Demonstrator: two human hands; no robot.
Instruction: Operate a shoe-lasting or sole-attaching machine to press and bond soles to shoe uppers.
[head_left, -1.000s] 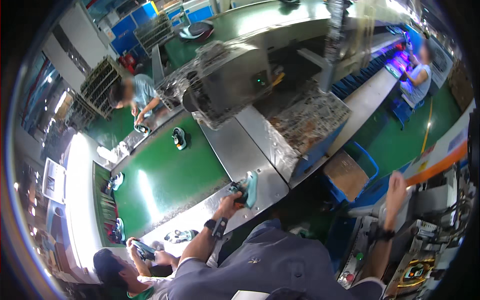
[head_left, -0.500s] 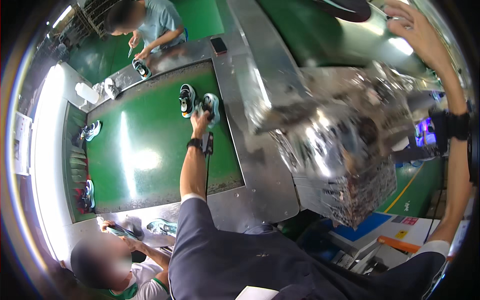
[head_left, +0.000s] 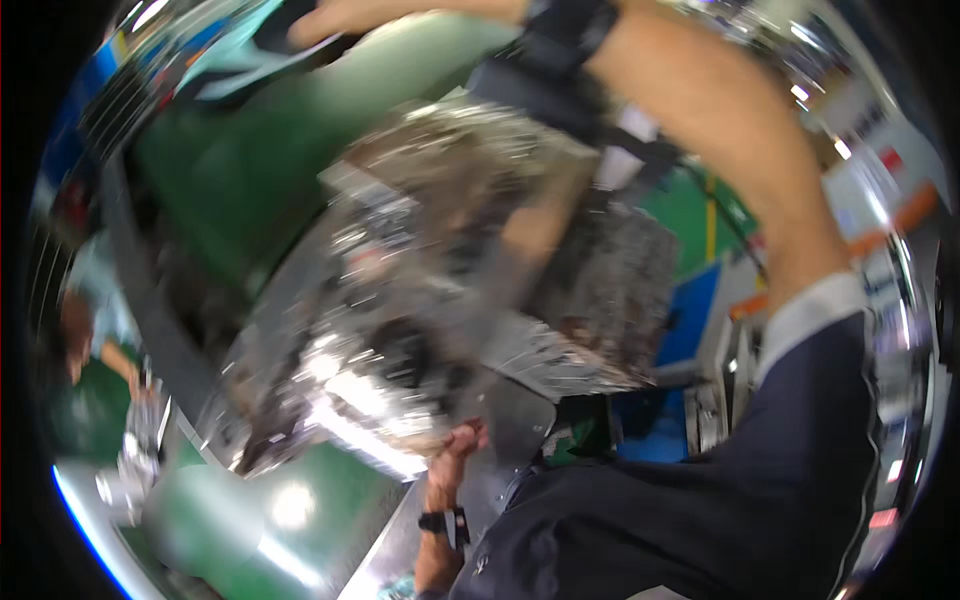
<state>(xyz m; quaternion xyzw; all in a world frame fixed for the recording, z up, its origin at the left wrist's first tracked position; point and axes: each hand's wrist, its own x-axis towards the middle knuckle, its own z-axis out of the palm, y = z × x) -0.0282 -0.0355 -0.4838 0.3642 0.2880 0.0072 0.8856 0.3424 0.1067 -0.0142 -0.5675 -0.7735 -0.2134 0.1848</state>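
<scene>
My right arm reaches up and across to the upper left. There my right hand (head_left: 345, 17) is at the dark opening of a teal and black shoe (head_left: 232, 62), its fingers closed on it; the frame's upper edge cuts off part of the hand. Lower down, my left hand (head_left: 460, 440) is beside a bulky, crumpled silver foil covering (head_left: 370, 350). Its fingers look curled, but blur hides whether anything is in them. A dark band is on each wrist.
A grey box-like block (head_left: 620, 290) stands right of the foil. Green belt surface shows at lower left (head_left: 230, 520) and behind the foil (head_left: 230, 180). A metal edge (head_left: 520, 405) lies by my left hand. Another person (head_left: 95, 310) stands at the far left.
My view has swung right. My left hand has let go of the shoe on the green belt and come back toward my body. My right hand has moved left across the view with the shoe.
</scene>
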